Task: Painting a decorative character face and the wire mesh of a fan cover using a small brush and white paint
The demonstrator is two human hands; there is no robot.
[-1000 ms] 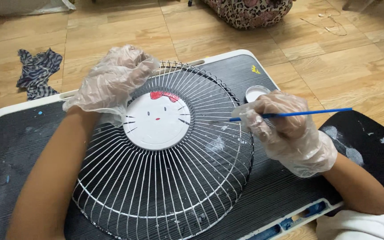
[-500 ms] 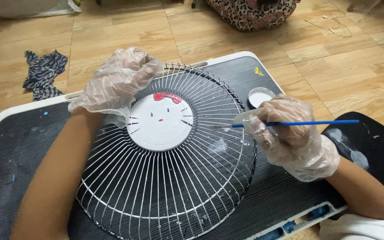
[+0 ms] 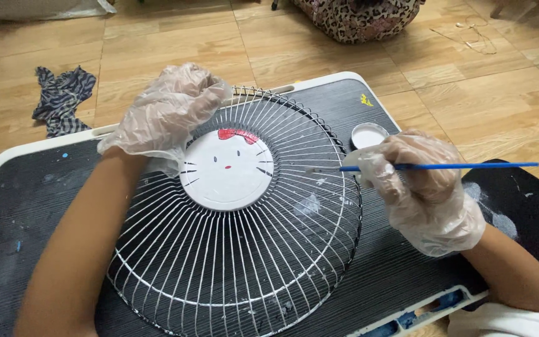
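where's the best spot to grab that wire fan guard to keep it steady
Grip the fan guard at its far rim, coming from the top left, where the left hand already clasps it. The open wires let fingers hook through, clear of the paintbrush working on the right.

Fan grille (image 3: pixel 232 249), centre frame: white wires on a black rim; white hub disc (image 3: pixel 226 168) with red bow, black whiskers and eyes. Paintbrush (image 3: pixel 438 166), right: blue handle. Tray (image 3: pixel 26 193): black surface, white border, white flecks. Upper left cloth (image 3: pixel 60 100): dark striped. Top bag (image 3: pixel 360 15): leopard print. Gloves: clear.
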